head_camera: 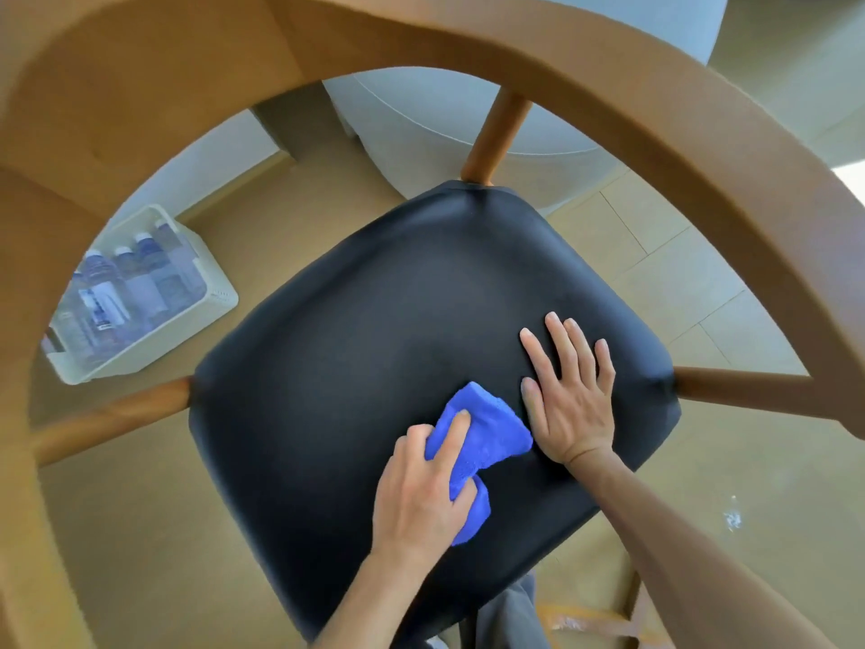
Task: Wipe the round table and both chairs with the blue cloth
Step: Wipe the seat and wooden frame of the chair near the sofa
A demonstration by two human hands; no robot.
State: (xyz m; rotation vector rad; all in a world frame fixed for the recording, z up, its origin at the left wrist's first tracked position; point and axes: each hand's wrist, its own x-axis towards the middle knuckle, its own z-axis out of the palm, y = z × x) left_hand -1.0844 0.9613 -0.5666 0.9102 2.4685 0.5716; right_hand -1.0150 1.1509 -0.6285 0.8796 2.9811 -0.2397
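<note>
- Fingers [451,435] of your left hand [421,489] curl round the crumpled blue cloth [487,430], index laid across its top, pressing it onto the seat.
- Your right hand [568,395] lies flat just beside the cloth, its fingers [559,341] straight and spread, holding nothing, palm down on the seat.
- That black padded seat [374,320] belongs to the brown wooden chair [655,114], whose curved backrest arches round the top of the view.
- Beyond the backrest, the round grey bench [468,114] shows.
- To the left on the tan tiled floor [678,274] stands a white plastic basket [215,297] holding clear bottles [121,283].
</note>
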